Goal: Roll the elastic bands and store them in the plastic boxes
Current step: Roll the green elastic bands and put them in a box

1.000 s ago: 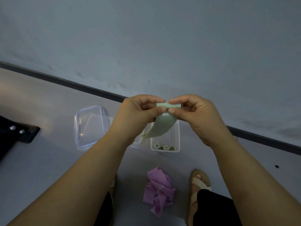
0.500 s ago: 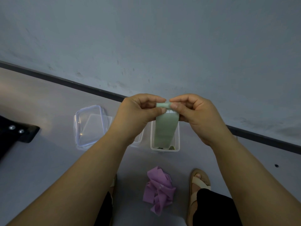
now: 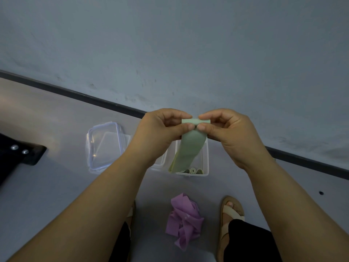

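Note:
A pale green elastic band (image 3: pixel 189 148) is partly rolled at its top, and its loose tail hangs down. My left hand (image 3: pixel 160 133) and my right hand (image 3: pixel 226 129) pinch the small roll from either side, thumbs under it and fingers curled over it. Right below on the floor stands a clear plastic box (image 3: pixel 205 163) with a few rolled green bands (image 3: pixel 192 170) at its bottom. A heap of purple elastic bands (image 3: pixel 184 222) lies on the floor between my feet.
A clear lid with blue clips (image 3: pixel 103 146) lies left of the box, and a second clear box (image 3: pixel 159 163) shows partly behind my left wrist. A black object (image 3: pixel 20 154) is at the far left. My sandalled right foot (image 3: pixel 231 214) is near the purple heap. The wall and dark skirting run behind.
The band's hanging tail has swung slightly left and looks a little shorter as the roll at the top turns between my fingers. Both hands stay in about the same place.

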A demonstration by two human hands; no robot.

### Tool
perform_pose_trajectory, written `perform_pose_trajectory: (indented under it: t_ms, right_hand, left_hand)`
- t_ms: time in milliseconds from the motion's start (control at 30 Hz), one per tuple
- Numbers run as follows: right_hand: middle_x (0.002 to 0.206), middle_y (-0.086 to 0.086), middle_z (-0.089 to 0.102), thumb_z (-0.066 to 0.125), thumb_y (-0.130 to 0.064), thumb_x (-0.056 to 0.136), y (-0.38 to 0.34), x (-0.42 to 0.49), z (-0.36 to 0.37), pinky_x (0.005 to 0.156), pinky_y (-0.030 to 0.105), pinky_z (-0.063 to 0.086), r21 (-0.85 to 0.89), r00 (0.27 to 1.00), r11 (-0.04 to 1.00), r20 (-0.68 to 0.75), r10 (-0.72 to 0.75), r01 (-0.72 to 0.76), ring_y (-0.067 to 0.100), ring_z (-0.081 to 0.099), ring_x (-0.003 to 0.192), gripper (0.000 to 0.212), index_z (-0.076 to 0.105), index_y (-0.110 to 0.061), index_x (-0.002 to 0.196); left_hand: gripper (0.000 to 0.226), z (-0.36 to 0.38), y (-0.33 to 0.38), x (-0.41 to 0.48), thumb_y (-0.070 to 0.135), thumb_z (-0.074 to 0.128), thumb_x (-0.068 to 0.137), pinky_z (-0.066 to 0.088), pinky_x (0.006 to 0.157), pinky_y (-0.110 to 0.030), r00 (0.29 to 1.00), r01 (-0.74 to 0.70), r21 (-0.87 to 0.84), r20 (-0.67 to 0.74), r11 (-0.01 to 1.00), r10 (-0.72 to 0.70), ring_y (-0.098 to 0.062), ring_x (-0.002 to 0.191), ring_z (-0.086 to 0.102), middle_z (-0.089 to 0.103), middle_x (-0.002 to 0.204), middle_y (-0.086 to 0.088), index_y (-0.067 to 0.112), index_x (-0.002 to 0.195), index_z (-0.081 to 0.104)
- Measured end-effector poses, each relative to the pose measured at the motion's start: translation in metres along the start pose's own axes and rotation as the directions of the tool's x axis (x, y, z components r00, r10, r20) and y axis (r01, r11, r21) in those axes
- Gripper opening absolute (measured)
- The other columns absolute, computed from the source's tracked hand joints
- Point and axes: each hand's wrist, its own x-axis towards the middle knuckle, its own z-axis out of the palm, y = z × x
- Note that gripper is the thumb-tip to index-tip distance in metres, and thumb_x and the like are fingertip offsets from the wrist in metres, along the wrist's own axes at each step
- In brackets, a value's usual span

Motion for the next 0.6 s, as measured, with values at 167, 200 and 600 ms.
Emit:
perform_pose_trajectory:
  t_ms: [167, 200, 600]
  right_hand:
    - [0.079, -0.007, 0.069, 0.071, -0.001, 0.073, 0.0001, 0.0002, -0.0003, 0.076, 0.022, 0.056, 0.008, 1.000, 1.000, 0.025, 0.006, -0.007, 0.007, 0.067, 0.078, 0.025, 0.067, -0.024, 0.084]
    - [0.087, -0.002, 0.068, 0.072, -0.005, 0.072, 0.0006, 0.0003, -0.0005, 0.077, 0.023, 0.056, 0.014, 0.999, 1.000, 0.041, 0.024, -0.025, 0.009, 0.067, 0.082, 0.027, 0.066, -0.025, 0.089]
    - [0.074, -0.003, 0.072, 0.068, -0.026, 0.065, 0.0013, 0.0011, -0.0013, 0.071, 0.027, 0.058, 0.075, 0.994, 0.992, 0.036, 0.100, -0.103, 0.011, 0.069, 0.075, 0.018, 0.067, -0.021, 0.083]
  left_hand:
    - [0.018, 0.0005, -0.0006, 0.0007, -0.001, 0.072, 0.075, 0.057, 0.071, -0.022, 0.999, -0.028, -0.008, -0.023, 1.000, 0.028, -0.010, 0.073, 0.069, 0.071, 0.078, -0.002, 0.014, 0.085, 0.068]
    - [0.018, 0.0006, -0.0010, 0.0008, -0.001, 0.072, 0.075, 0.056, 0.071, -0.021, 0.999, -0.032, -0.010, -0.029, 0.999, 0.031, -0.010, 0.073, 0.068, 0.071, 0.077, -0.002, 0.014, 0.084, 0.068]
    - [0.027, 0.0002, -0.0024, 0.0014, -0.002, 0.070, 0.076, 0.056, 0.076, -0.024, 1.000, -0.016, -0.073, -0.018, 0.997, 0.014, -0.010, 0.078, 0.069, 0.072, 0.080, 0.002, 0.020, 0.090, 0.067]
